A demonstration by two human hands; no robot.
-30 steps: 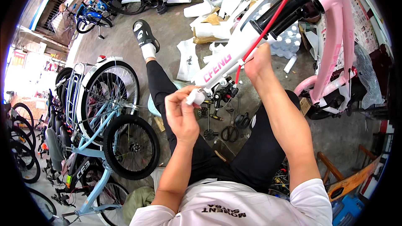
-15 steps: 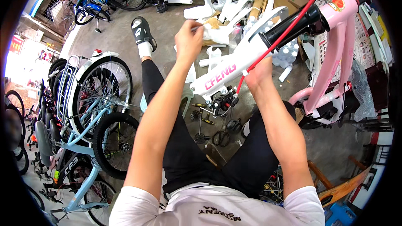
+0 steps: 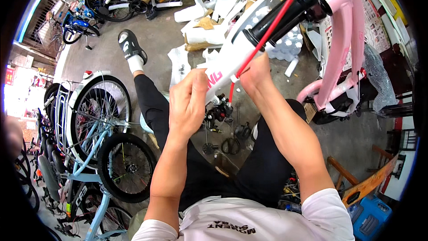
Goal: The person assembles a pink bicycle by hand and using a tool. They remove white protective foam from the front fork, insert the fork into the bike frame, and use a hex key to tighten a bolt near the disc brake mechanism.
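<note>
A white bicycle fork [image 3: 227, 69] with pink lettering and black upper tubes slants across the middle, joined to a pink bicycle frame [image 3: 339, 53]. My right hand [image 3: 257, 72] is wrapped round the fork's far side, its fingertips hidden. At the fork's lower end my left hand [image 3: 191, 100] is closed, thumb on top; it covers that end, and what its fingers grip cannot be seen. A red cable [image 3: 272, 31] runs along the fork to a black brake caliper [image 3: 219, 110] below it.
Hand tools, among them scissors [image 3: 230, 145], lie on the floor between my legs. White foam wrapping [image 3: 189, 13] and cardboard [image 3: 205, 22] are heaped beyond. A light-blue bicycle [image 3: 84, 169] stands at left; a wooden stool [image 3: 368, 183] and blue case [image 3: 372, 218] are at lower right.
My left hand has come down and nearer, from above the wrapping to the fork's lower end. My right hand stays on the fork. The whole view has shifted slightly.
</note>
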